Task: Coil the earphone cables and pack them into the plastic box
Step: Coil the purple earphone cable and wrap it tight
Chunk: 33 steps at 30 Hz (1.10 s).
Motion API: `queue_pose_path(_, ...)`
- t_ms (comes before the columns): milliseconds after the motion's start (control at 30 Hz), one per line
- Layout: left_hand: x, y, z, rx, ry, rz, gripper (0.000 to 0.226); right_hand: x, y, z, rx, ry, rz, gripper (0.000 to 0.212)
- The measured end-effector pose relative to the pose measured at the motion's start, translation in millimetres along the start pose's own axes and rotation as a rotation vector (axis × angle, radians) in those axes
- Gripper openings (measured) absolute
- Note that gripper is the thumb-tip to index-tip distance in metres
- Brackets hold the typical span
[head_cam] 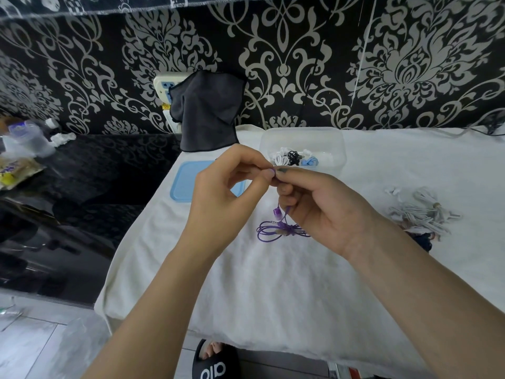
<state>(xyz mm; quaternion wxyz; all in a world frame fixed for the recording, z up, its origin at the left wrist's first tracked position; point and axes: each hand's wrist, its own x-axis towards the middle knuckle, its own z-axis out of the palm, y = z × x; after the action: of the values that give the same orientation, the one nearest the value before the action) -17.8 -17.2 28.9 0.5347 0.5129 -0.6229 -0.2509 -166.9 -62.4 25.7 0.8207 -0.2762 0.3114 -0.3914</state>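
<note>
Head view: both hands met above the towel (pixel 273 283). The left hand (pixel 218 192) and right hand (pixel 322 212) pinched the purple earphone (pixel 282 228), whose bundled cable hung onto the cloth. Coiling seemed barely begun; next, wind it, then drop it into the box (pixel 330 149) holding other coils.

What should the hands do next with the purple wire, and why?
Probably begin winding the purple earphone cable into small loops. Both the left hand and the right hand pinch its top end, while the rest hangs in a loose bundle on the white towel. The plastic box behind already holds tidy coiled earphones, so this one likely needs neat coiling first.
</note>
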Motion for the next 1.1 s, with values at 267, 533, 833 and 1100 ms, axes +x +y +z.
queue_pose_path(267,0,-2,0,0.048,0.004,0.039,0.009,0,1,1,-0.054,0.023,-0.062,0.011)
queue_pose_path(533,3,1,0,-0.141,0.003,-0.068,0.007,-3,0,1,0.011,0.005,-0.001,0.009)
queue_pose_path(833,0,4,2,-0.082,-0.032,0.030,0.022,-3,-4,1,0.104,0.008,0.066,0.009)
queue_pose_path(1100,-1,-7,3,0.024,-0.170,-0.169,0.039,-3,-11,-2,0.120,0.011,0.058,0.013)
